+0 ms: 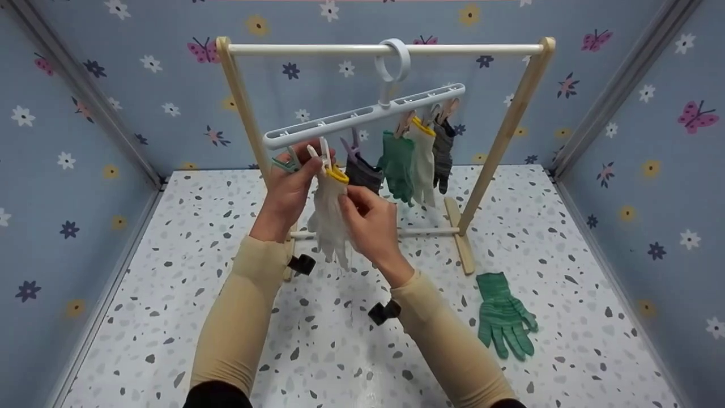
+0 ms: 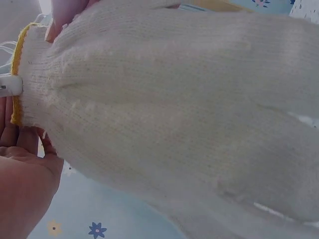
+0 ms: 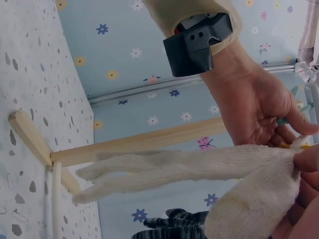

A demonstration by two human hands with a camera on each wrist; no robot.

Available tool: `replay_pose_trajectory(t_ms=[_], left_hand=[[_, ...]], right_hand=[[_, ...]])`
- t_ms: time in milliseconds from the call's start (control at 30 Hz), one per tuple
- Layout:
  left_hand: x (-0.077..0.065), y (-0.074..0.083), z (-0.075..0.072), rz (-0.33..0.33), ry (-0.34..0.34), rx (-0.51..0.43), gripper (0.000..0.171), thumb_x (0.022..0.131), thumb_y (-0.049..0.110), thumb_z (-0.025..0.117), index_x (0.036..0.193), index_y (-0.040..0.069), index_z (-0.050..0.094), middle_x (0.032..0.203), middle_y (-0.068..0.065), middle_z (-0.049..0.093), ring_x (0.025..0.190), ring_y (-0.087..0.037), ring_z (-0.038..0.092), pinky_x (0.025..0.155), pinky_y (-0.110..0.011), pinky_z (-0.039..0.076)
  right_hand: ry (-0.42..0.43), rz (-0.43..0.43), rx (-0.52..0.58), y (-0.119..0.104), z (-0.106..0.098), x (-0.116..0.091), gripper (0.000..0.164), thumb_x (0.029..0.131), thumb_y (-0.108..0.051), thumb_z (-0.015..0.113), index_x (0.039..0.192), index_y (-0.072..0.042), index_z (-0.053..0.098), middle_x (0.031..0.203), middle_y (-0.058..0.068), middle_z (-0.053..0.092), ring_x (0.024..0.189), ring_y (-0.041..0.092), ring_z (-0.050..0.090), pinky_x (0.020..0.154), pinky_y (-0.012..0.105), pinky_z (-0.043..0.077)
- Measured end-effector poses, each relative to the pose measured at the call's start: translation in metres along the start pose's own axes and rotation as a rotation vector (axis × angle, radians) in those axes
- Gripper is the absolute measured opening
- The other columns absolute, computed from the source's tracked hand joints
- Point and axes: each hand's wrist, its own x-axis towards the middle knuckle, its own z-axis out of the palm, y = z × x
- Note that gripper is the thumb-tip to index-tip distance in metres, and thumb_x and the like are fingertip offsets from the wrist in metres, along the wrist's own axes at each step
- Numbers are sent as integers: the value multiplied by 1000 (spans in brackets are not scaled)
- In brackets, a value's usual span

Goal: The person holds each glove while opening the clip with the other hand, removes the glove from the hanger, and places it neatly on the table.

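Observation:
A white knit glove [image 1: 329, 207] with a yellow cuff edge hangs fingers down below the hanger's left end. On its cuff sits a white clothespin [image 2: 11, 85]. My left hand [image 1: 287, 195] pinches at this clothespin, thumb in front and fingers behind; a green clothespin [image 1: 289, 161] dangles beside it. With thumb and fingertips, my right hand [image 1: 374, 224] pinches the glove's side just below the cuff. The white hanger [image 1: 323, 126] tilts, left end lower. Farther right on it hang a dark grey glove [image 1: 364, 174], a green glove [image 1: 398, 164], another white glove [image 1: 423, 164] and another dark glove [image 1: 443, 153].
The hanger's ring [image 1: 403, 59] loops over the white top rod [image 1: 481, 49] of a rack with wooden posts [image 1: 504, 136]. A loose green glove [image 1: 504, 317] lies on the speckled surface [image 1: 351, 362] at the right. Patterned walls [image 1: 51, 198] enclose the space.

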Motion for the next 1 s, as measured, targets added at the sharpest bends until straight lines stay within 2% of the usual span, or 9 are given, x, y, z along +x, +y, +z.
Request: replay_pose_trajectory(t_ms=[233, 533, 633, 867, 1000], left_hand=[[3, 0, 5, 20, 20, 9, 24, 83, 22, 79, 99, 7, 71, 98, -8, 66, 98, -23, 62, 93, -35, 46], [1, -1, 5, 15, 29, 13, 28, 82, 25, 79, 102, 7, 70, 101, -8, 66, 102, -25, 64, 98, -38, 45], [1, -1, 5, 20, 18, 1, 27, 83, 24, 79, 102, 8, 70, 99, -7, 66, 103, -25, 65, 100, -39, 44], [1, -3, 1, 46, -56, 22, 27, 87, 25, 76, 106, 7, 70, 100, -8, 66, 96, -22, 63, 89, -35, 46], [0, -2, -2, 37, -78, 27, 29, 88, 25, 75, 110, 7, 70, 99, -8, 65, 96, -22, 62, 91, -37, 45]], right_hand=[[8, -16, -35, 4, 1, 0, 11, 95, -11, 67, 98, -3, 75, 78, 1, 67, 63, 10, 55, 56, 27, 48], [-5, 19, -45, 11, 0, -9, 9, 94, -8, 67, 97, -3, 75, 80, 1, 68, 64, 10, 56, 57, 27, 48], [-19, 38, -42, 14, 0, -13, 9, 94, -8, 67, 98, -3, 74, 81, 1, 69, 65, 11, 57, 57, 27, 49], [-47, 87, -36, 25, -3, -26, 12, 95, -11, 68, 102, -5, 75, 90, 2, 73, 75, 11, 67, 65, 28, 55], [-52, 108, -30, 27, -7, -32, 12, 95, -11, 67, 103, -4, 75, 91, 3, 73, 75, 12, 67, 65, 29, 56]])
